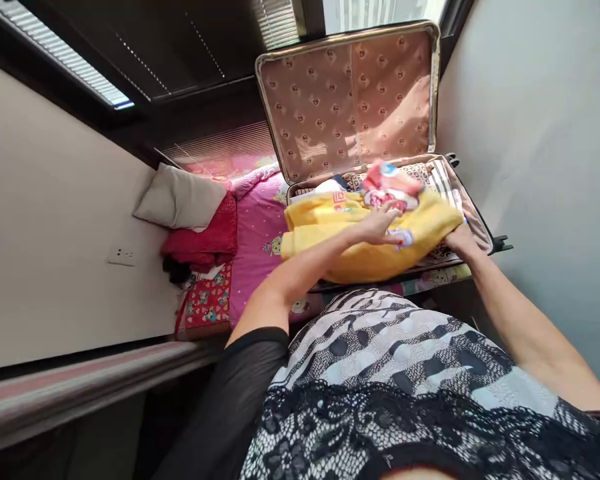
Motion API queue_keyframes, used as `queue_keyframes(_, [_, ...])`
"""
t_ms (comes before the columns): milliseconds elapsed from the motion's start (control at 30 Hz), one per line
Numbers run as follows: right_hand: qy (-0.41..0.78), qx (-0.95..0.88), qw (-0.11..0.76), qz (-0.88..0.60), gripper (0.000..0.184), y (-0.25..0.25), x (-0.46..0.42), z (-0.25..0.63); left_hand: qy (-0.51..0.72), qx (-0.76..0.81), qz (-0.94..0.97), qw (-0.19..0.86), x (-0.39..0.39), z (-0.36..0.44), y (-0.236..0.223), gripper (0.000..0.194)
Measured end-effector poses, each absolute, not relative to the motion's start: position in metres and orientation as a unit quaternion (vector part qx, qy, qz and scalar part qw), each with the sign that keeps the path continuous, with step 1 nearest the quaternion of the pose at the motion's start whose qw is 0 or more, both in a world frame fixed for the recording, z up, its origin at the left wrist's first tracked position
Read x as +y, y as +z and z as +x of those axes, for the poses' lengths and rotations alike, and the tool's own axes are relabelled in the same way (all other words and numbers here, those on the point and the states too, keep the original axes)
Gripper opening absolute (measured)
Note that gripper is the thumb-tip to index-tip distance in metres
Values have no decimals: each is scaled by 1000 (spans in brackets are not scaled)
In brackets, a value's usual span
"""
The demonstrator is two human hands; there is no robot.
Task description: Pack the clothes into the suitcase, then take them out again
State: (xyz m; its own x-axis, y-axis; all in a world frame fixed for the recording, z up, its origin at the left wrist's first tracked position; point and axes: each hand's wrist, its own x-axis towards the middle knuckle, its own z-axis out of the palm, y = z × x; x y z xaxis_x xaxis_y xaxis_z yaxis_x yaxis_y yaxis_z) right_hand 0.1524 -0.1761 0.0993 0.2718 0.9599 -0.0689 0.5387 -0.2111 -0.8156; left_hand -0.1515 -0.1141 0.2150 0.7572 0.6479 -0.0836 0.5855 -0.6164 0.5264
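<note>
Head view: yellow garment [375, 265] lies sideways over the open suitcase [347, 110].
Right hand [461, 241] has its grip closed around the garment's right end; left hand [377, 225], fingers parted, is nearer the pink cloth [399, 181], hold unclear.

Pink cloth [404, 182] slightly blurry

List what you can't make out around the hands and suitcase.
All in the head view:
Right hand: fingertips hidden by the yellow cloth.
Suitcase: contents beneath that cloth, which covers them.
Pink cloth: print blurred.
Window: upper part cut off by the picture's top edge.
</note>
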Motion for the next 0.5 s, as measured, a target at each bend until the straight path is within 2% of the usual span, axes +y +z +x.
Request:
queue_keyframes(100, [392, -466, 395, -688, 68, 69, -197, 188, 52, 397, 879, 258, -138, -158, 152, 67])
queue_keyframes(200, [477, -426, 427, -639, 82, 56, -211, 215, 136, 499, 834, 194, -149, -229, 127, 60])
queue_keyframes(300, [472, -402, 453, -641, 72, 61, -200, 230, 191, 679, 692, 154, -139, -300, 124, 60])
queue_keyframes(400, [472, -389, 447, -652, 52, 79, -160, 231, 243, 762, 562, 209, -119, -331, 121, 57])
queue_keyframes(500, [517, -440, 364, -637, 59, 102, -106, 213, 296, 761, 510, 270, -95, -326, 114, 60])
